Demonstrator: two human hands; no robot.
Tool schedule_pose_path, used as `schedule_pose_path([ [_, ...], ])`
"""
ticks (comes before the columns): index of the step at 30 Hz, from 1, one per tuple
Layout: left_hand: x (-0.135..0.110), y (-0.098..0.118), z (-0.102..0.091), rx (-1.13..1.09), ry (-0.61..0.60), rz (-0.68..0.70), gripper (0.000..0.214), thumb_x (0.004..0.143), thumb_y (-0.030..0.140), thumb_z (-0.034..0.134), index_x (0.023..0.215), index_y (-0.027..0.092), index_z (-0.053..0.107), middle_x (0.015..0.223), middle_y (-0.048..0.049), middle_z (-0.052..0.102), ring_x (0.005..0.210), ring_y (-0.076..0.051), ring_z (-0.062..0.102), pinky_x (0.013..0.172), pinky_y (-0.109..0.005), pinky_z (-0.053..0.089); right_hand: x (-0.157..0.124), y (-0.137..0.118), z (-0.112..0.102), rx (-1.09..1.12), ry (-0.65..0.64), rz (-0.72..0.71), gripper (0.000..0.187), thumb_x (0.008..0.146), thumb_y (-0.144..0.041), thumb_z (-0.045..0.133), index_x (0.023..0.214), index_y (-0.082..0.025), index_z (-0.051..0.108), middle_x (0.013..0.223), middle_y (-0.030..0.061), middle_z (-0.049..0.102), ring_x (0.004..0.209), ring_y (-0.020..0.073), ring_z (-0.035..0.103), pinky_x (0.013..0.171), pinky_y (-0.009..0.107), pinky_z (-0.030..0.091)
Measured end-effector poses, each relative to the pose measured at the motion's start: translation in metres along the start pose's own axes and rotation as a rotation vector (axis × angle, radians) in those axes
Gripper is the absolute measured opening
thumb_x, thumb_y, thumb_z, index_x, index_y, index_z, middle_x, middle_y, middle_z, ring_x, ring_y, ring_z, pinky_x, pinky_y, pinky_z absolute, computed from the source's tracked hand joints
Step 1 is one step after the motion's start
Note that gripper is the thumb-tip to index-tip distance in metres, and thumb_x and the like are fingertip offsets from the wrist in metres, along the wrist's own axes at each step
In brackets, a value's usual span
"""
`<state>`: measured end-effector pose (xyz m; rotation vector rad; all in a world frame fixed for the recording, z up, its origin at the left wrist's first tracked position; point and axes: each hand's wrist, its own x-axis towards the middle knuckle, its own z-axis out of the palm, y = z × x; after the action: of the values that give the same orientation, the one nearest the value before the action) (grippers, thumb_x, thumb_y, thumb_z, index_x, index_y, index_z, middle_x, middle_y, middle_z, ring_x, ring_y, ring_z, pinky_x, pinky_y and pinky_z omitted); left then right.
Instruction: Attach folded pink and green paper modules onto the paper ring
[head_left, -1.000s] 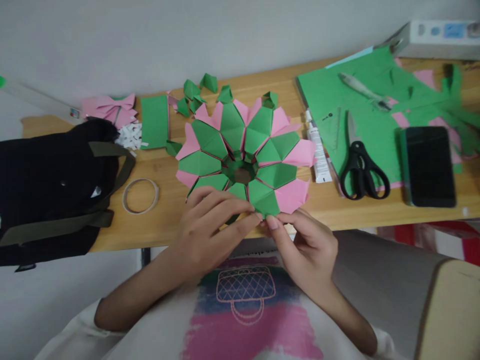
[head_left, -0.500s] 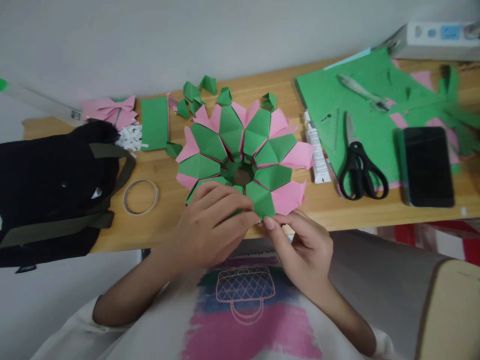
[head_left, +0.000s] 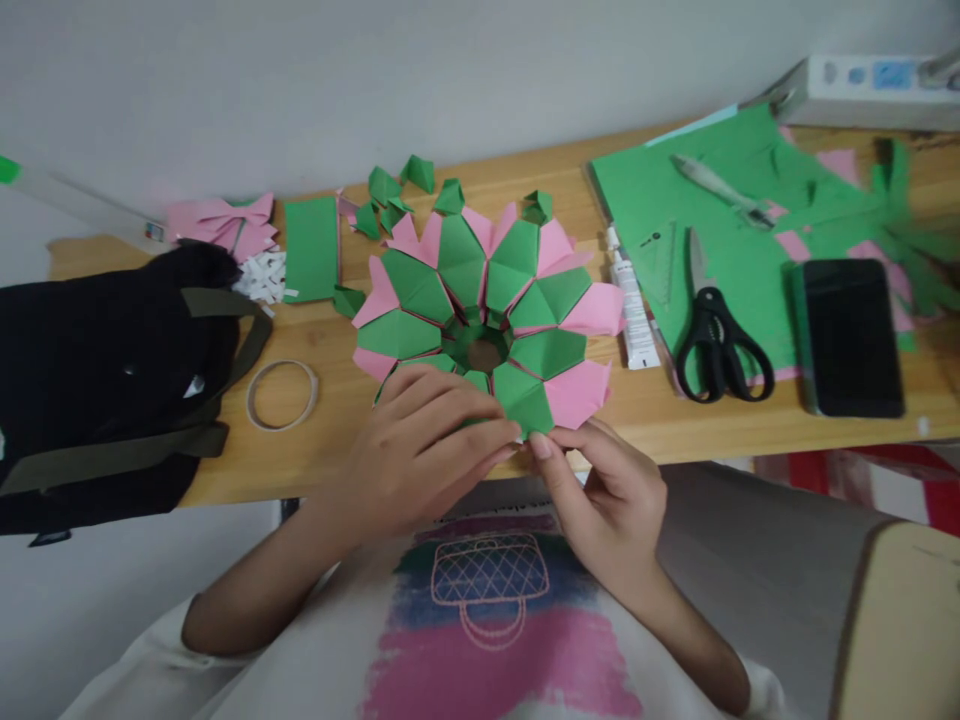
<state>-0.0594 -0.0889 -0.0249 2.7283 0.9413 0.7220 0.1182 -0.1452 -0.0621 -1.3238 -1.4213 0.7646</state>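
A round folded-paper wreath (head_left: pixel 487 300) of green and pink pieces lies on the wooden table (head_left: pixel 337 440), its near edge at the table's front. My left hand (head_left: pixel 427 440) lies over the wreath's near-left part, fingers pressed on a green piece. My right hand (head_left: pixel 607 490) pinches the near edge of the wreath between thumb and forefinger, right beside my left fingertips. Loose folded green pieces (head_left: pixel 390 190) lie behind the wreath.
A black bag (head_left: pixel 97 370) covers the table's left end, a tape ring (head_left: pixel 283 393) beside it. Right of the wreath lie a glue tube (head_left: pixel 634 310), black scissors (head_left: pixel 716 330), green paper sheets (head_left: pixel 750 200) and a dark phone (head_left: pixel 851 335). Pink folded pieces (head_left: pixel 221 220) sit at the back left.
Both hands stay on the wreath's near edge; the fingers shifted only slightly. The view drifted a little.
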Motion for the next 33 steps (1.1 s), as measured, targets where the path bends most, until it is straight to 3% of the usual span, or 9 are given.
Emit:
schedule_pose_path([
  [7, -0.002, -0.003, 0.005, 0.040, 0.081, 0.074, 0.011, 0.093, 0.017, 0.060, 0.100, 0.025, 0.065, 0.090, 0.0021, 0.070, 0.087, -0.015, 0.062, 0.078, -0.033, 0.044, 0.001, -0.001, 0.001, 0.017, 0.022, 0.030, 0.013, 0.086, -0.011, 0.063, 0.085, -0.023, 0.067, 0.070, -0.0046, 0.065, 0.066, 0.0089, 0.061, 0.060, 0.020, 0.048],
  [15, -0.002, -0.002, 0.004, -0.014, 0.050, 0.050, 0.008, 0.094, 0.016, 0.058, 0.097, 0.022, 0.063, 0.090, 0.0009, 0.070, 0.086, -0.017, 0.060, 0.078, -0.035, 0.045, 0.001, 0.000, 0.001, 0.016, 0.016, 0.028, 0.012, 0.086, -0.011, 0.063, 0.085, -0.023, 0.065, 0.069, -0.0061, 0.062, 0.066, 0.0073, 0.059, 0.062, 0.019, 0.047],
  [23, 0.012, -0.011, -0.002, -0.052, -0.157, 0.088, 0.015, 0.100, 0.021, 0.047, 0.090, 0.020, 0.058, 0.085, -0.0019, 0.063, 0.082, -0.018, 0.053, 0.074, -0.034, 0.041, 0.001, 0.000, -0.003, -0.028, -0.062, -0.023, 0.011, 0.087, -0.010, 0.062, 0.085, -0.021, 0.063, 0.072, -0.0053, 0.062, 0.064, 0.0060, 0.056, 0.060, 0.018, 0.044],
  [29, 0.029, -0.023, -0.007, -0.234, -0.304, 0.134, 0.017, 0.100, 0.022, 0.048, 0.085, 0.021, 0.057, 0.082, 0.0017, 0.060, 0.082, -0.016, 0.052, 0.075, -0.030, 0.038, 0.002, 0.002, -0.004, -0.081, -0.073, -0.069, 0.011, 0.086, -0.011, 0.062, 0.085, -0.021, 0.064, 0.070, -0.0047, 0.063, 0.063, 0.0071, 0.057, 0.059, 0.019, 0.044],
  [33, 0.037, -0.023, -0.008, -0.127, -0.321, 0.213, 0.025, 0.102, 0.021, 0.039, 0.084, 0.020, 0.056, 0.085, 0.0005, 0.061, 0.083, -0.017, 0.052, 0.075, -0.031, 0.038, 0.001, 0.000, -0.003, -0.084, -0.013, -0.018, 0.010, 0.087, -0.014, 0.061, 0.083, -0.022, 0.066, 0.066, -0.0046, 0.062, 0.063, 0.0092, 0.059, 0.059, 0.021, 0.045],
])
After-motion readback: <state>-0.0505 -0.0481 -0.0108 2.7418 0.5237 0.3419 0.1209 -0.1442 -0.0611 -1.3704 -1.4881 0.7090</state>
